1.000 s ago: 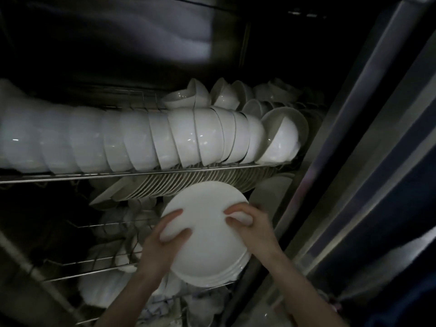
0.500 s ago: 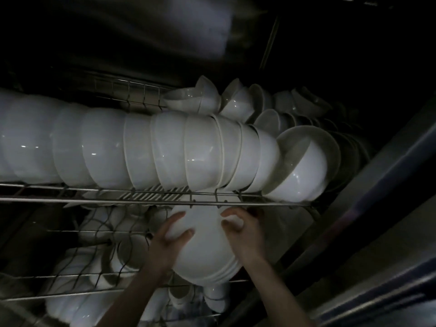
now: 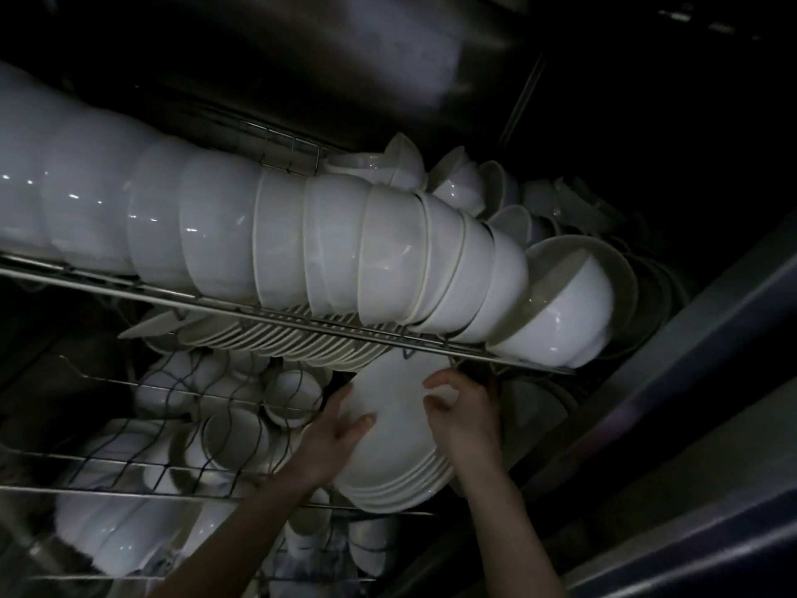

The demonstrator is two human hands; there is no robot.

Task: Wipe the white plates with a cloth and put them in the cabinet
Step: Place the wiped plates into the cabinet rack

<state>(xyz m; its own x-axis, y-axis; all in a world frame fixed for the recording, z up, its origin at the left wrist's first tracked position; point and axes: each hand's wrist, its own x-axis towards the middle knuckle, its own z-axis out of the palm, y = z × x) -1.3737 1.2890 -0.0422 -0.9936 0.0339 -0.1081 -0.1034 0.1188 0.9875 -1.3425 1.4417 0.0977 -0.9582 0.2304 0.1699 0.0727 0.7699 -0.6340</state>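
Note:
A stack of white plates stands on edge at the right end of the lower wire shelf inside the dark cabinet. My left hand holds the stack's left rim, thumb on the front face and fingers behind the edge. At the upper right rim is my right hand, its fingers loosely curled over the plate face without gripping it. No cloth is in sight.
The upper wire rack carries a long row of nested white bowls just above my hands. More plates stand in a row under it. Small cups and bowls fill the lower shelves at left. The metal cabinet frame runs along the right.
The plate stack went deeper under the upper rack onto the lower shelf. My right hand loosened its grip on the rim. The view tilted and moved closer.

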